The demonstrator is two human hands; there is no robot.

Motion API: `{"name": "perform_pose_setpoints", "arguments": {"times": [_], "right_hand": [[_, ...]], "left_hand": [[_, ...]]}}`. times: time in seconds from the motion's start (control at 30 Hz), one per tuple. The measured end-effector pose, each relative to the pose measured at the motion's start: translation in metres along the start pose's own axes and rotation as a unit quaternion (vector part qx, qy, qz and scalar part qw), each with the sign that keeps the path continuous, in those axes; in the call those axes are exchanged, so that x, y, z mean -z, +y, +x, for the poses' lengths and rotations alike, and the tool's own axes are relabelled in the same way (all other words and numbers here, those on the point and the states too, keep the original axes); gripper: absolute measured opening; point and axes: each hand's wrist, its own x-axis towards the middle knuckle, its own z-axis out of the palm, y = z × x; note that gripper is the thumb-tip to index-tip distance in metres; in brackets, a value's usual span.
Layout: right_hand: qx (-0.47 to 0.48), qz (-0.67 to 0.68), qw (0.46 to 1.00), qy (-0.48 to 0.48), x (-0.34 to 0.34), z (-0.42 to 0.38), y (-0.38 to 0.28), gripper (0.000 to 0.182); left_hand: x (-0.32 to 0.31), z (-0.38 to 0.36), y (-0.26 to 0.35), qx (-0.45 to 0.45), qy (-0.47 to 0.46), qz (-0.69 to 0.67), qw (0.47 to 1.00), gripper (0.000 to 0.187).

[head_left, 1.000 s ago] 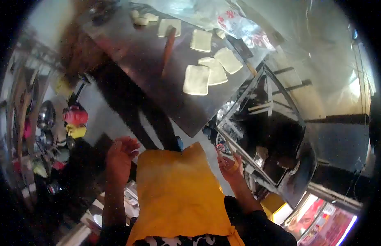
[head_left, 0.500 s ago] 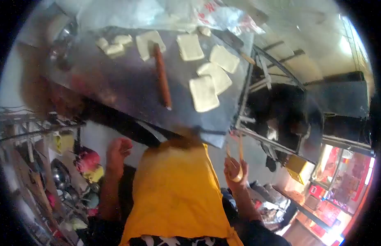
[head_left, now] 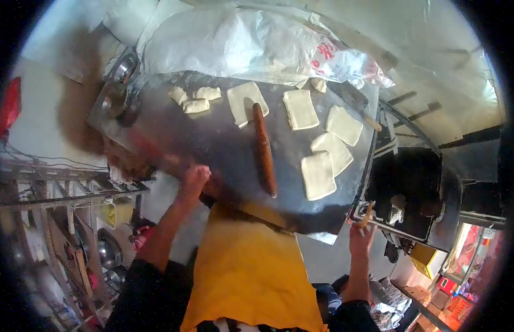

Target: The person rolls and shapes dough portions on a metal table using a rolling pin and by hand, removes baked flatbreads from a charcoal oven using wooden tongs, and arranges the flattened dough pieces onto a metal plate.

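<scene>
My left hand [head_left: 197, 178] is curled into a loose fist at the near left edge of the metal worktop [head_left: 212, 144]; nothing shows in it. At the right corner, my right hand [head_left: 361, 239] grips wooden tongs [head_left: 367, 214], their tips towards the black stove. A brown rolling pin [head_left: 263, 152] lies on the worktop, its far end over a flat dough square [head_left: 243, 102]. Right of it are another dough square [head_left: 301, 109] and three overlapping pieces, the nearest a dough sheet [head_left: 319, 176]. Small dough lumps [head_left: 196, 105] lie at the far left.
White plastic sheeting [head_left: 229, 44] covers the back of the worktop. A broad-bladed tool [head_left: 351, 97] with a wooden handle lies at the right edge. The black stove [head_left: 406, 188] stands to the right. Metal bowls [head_left: 115, 99] sit at the left end. A yellow apron [head_left: 246, 271] covers my front.
The view has shifted, showing more of the worktop. My left hand has risen to the worktop's edge. My right hand has moved right and towards the stove, still holding the tongs.
</scene>
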Motion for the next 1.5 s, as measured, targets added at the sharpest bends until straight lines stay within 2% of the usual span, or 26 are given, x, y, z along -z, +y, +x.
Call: {"name": "perform_pose_setpoints", "arguments": {"times": [0.03,0.07,0.1,0.17,0.27,0.33,0.37,0.4,0.43,0.47,0.5,0.53,0.57,0.63,0.7,0.77,0.8,0.87,0.93,1.07,1.2,1.27,1.33,1.37,1.4,1.5], "right_hand": [[-0.131,0.193,0.972,0.026,-0.002,0.002,0.001,0.068],[-0.13,0.195,0.972,0.023,-0.018,-0.005,-0.001,0.068],[-0.126,0.177,0.974,0.063,-0.05,-0.025,-0.007,0.064],[-0.118,0.178,0.973,0.085,-0.064,-0.027,0.001,0.065],[-0.036,0.179,0.982,0.045,-0.059,-0.013,0.002,0.065],[-0.033,0.187,0.976,0.107,-0.065,-0.025,0.014,0.058],[0.063,-0.057,0.989,0.123,-0.055,-0.017,0.034,0.054],[0.149,-0.298,0.934,0.131,-0.052,-0.016,0.05,0.05],[0.1,-0.183,0.967,0.149,-0.112,-0.049,0.029,0.048],[0.141,-0.232,0.931,0.246,-0.187,-0.082,0.02,0.043],[0.208,-0.299,0.899,0.243,-0.184,-0.079,0.057,0.042],[0.295,-0.486,0.797,0.203,-0.235,-0.101,0.054,0.046],[0.293,-0.457,0.829,0.135,-0.278,-0.115,0.061,0.052],[0.252,-0.479,0.839,0.048,-0.364,-0.133,0.061,0.063],[0.273,-0.646,0.712,0.032,-0.417,-0.132,0.064,0.061],[0.259,-0.635,0.727,0.035,-0.436,-0.114,0.068,0.057],[0.251,-0.624,0.739,0.032,-0.443,-0.108,0.071,0.053],[0.26,-0.61,0.747,0.05,-0.446,-0.118,0.067,0.045],[0.383,-0.608,0.694,0.03,-0.415,-0.131,0.076,0.044],[0.393,-0.67,0.628,0.041,-0.369,-0.157,0.11,0.049],[0.358,-0.654,0.663,0.066,-0.371,-0.155,0.103,0.047],[0.359,-0.649,0.663,0.104,-0.368,-0.156,0.106,0.049],[0.336,-0.638,0.685,0.104,-0.37,-0.155,0.103,0.05],[0.349,-0.633,0.683,0.105,-0.367,-0.154,0.106,0.05],[0.345,-0.628,0.688,0.116,-0.366,-0.154,0.107,0.05],[0.311,-0.628,0.706,0.098,-0.364,-0.157,0.108,0.046]], "left_hand": [[0.014,0.031,-0.018,-0.122,0.025,0.106,0.987,0.033],[0.026,0.057,-0.02,-0.245,0.052,0.209,0.945,0.036],[0.036,0.071,-0.007,-0.251,0.054,0.21,0.943,0.036],[0.053,0.1,0.021,-0.398,0.122,0.461,0.784,0.048],[0.044,0.117,0.089,-0.378,0.139,0.586,0.703,0.058],[0.046,0.145,0.108,-0.333,0.102,0.603,0.718,0.066],[0.051,0.166,0.111,-0.362,0.09,0.631,0.68,0.066],[0.057,0.184,0.111,-0.392,0.08,0.656,0.64,0.066],[0.067,0.202,0.108,-0.411,0.067,0.654,0.632,0.063],[0.078,0.219,0.11,-0.415,0.052,0.653,0.631,0.063],[0.092,0.233,0.111,-0.421,0.006,0.683,0.597,0.062],[0.108,0.246,0.112,-0.427,-0.036,0.71,0.558,0.06],[0.13,0.254,0.116,-0.431,-0.065,0.712,0.55,0.059],[0.191,0.266,0.122,-0.447,-0.019,0.69,0.57,0.059],[0.21,0.269,0.136,-0.468,0.018,0.666,0.581,0.058],[0.211,0.257,0.164,-0.416,0.05,0.718,0.555,0.062],[0.198,0.258,0.172,-0.42,0.046,0.719,0.553,0.062],[0.146,0.259,0.176,-0.414,-0.061,0.569,0.708,0.064],[0.102,0.269,0.168,-0.422,-0.093,0.537,0.724,0.062],[0.035,0.287,0.159,-0.409,-0.172,0.503,0.742,0.056],[-0.039,0.316,0.141,-0.487,-0.158,0.459,0.726,0.049],[-0.059,0.331,0.139,-0.384,-0.13,0.481,0.777,0.044],[-0.066,0.318,0.176,-0.214,-0.225,0.548,0.777,0.043],[-0.06,0.303,0.17,-0.428,-0.133,0.591,0.671,0.042],[-0.064,0.287,0.175,-0.436,-0.139,0.594,0.662,0.042],[-0.079,0.233,0.201,-0.337,-0.342,0.469,0.741,0.038]]}}
